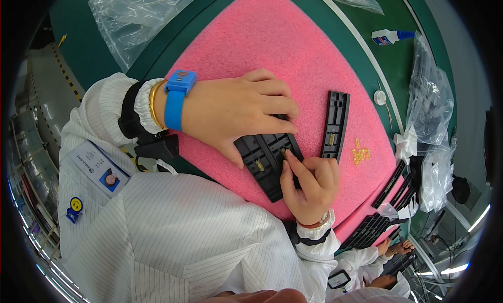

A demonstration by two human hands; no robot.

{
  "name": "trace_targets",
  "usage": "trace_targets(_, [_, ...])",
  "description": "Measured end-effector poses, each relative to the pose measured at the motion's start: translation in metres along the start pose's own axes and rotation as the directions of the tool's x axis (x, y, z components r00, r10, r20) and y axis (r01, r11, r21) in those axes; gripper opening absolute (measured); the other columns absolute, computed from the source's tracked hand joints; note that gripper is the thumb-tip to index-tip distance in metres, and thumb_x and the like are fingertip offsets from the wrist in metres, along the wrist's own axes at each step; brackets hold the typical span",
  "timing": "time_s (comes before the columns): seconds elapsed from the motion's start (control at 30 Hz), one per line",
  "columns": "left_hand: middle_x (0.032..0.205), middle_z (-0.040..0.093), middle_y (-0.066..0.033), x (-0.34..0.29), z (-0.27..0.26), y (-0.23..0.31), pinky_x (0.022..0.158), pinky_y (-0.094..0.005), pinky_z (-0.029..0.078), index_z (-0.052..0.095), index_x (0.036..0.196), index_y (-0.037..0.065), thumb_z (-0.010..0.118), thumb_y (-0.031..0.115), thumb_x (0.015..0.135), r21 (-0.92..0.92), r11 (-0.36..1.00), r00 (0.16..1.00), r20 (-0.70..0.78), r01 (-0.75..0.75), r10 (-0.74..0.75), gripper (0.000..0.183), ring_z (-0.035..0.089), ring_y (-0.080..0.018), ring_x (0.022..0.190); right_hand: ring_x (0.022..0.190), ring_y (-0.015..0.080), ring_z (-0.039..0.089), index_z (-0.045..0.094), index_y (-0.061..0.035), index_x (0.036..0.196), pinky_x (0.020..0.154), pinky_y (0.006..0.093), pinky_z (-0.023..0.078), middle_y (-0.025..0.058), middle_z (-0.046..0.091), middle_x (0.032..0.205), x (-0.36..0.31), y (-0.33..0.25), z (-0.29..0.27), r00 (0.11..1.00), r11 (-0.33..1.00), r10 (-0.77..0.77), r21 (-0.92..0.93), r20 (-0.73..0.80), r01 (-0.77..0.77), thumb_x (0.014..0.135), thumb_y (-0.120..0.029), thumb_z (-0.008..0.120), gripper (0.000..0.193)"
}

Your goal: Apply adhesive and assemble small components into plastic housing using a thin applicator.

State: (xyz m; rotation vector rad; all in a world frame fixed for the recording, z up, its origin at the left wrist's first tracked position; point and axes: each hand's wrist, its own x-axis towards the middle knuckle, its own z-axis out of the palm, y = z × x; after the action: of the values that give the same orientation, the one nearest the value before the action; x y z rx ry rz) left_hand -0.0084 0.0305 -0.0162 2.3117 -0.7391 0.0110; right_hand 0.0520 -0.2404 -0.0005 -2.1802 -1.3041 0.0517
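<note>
Two black compartmented plastic strips [270,183] lie side by side on a pink foam mat [257,35]. My left hand [236,106] reaches over their far end and grips it between thumb and fingers, hiding that end. A small brass-coloured piece [259,165] sits in the left strip. On the right strip, my right hand [314,187] pinches with thumb and forefinger at another small brass-coloured piece [283,151], partly hidden by the fingertips. A separate similar black strip [335,119] lies to the right, with one brass-coloured piece [331,139] in it.
Several loose yellowish pieces [360,152] lie on the mat at right. Beyond are a white glue bottle with a blue cap [385,38], clear plastic bags [429,88] and a small white round item [379,97]. Stacked black strips [367,230] and a co-worker's hands [401,248] are at lower right.
</note>
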Motion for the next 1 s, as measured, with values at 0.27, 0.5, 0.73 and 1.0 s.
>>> trace_targets(0.27, [0.134, 0.059, -0.0091, 0.0005, -0.0005, -0.0004, 0.111, -0.0488, 0.039, 0.066, 0.133, 0.010, 0.089, 0.039, 0.066, 0.018, 1.000, 1.000, 0.013, -0.002, 0.002, 0.077, 0.054, -0.0324, 0.128, 0.070, 0.0199, 0.054, 0.081, -0.0018, 0.104, 0.063, 0.0329, 0.045, 0.0017, 0.061, 0.084, -0.0027, 0.0029, 0.0040, 0.995, 0.995, -0.099, 0.002, -0.011, 0.099, 0.071, 0.001, 0.086, 0.034])
trace_targets(0.5, [0.134, 0.059, -0.0091, 0.0005, 0.0004, 0.0000, 0.111, -0.0488, 0.039, 0.066, 0.133, 0.010, 0.089, 0.041, 0.067, 0.022, 1.000, 1.000, 0.003, 0.000, 0.000, 0.076, 0.054, -0.0321, 0.128, 0.072, 0.0200, 0.056, 0.080, -0.0003, 0.104, 0.064, 0.0330, 0.045, 0.0023, 0.062, 0.086, -0.0038, 0.0038, 0.0041, 0.991, 0.991, -0.136, -0.008, -0.006, 0.136, 0.072, 0.002, 0.085, 0.033])
trace_targets(0.73, [0.134, 0.059, -0.0087, 0.0007, -0.0001, 0.0000, 0.111, -0.0488, 0.039, 0.066, 0.133, 0.010, 0.089, 0.041, 0.067, 0.026, 1.000, 1.000, 0.005, 0.000, 0.000, 0.077, 0.054, -0.0319, 0.128, 0.072, 0.0200, 0.055, 0.080, -0.0005, 0.105, 0.064, 0.0332, 0.045, 0.0025, 0.062, 0.087, -0.0042, 0.0043, 0.0043, 0.990, 0.990, -0.139, 0.004, -0.009, 0.139, 0.072, 0.002, 0.085, 0.034])
trace_targets(1.0, [0.134, 0.059, -0.0085, 0.0006, -0.0005, -0.0001, 0.110, -0.0487, 0.039, 0.066, 0.133, 0.010, 0.090, 0.041, 0.066, 0.018, 1.000, 1.000, 0.010, -0.002, 0.001, 0.078, 0.054, -0.0316, 0.127, 0.072, 0.0201, 0.056, 0.080, -0.0002, 0.105, 0.064, 0.0332, 0.045, 0.0024, 0.062, 0.087, -0.0048, 0.0050, 0.0043, 0.987, 0.987, -0.159, 0.001, -0.012, 0.159, 0.071, 0.002, 0.085, 0.035])
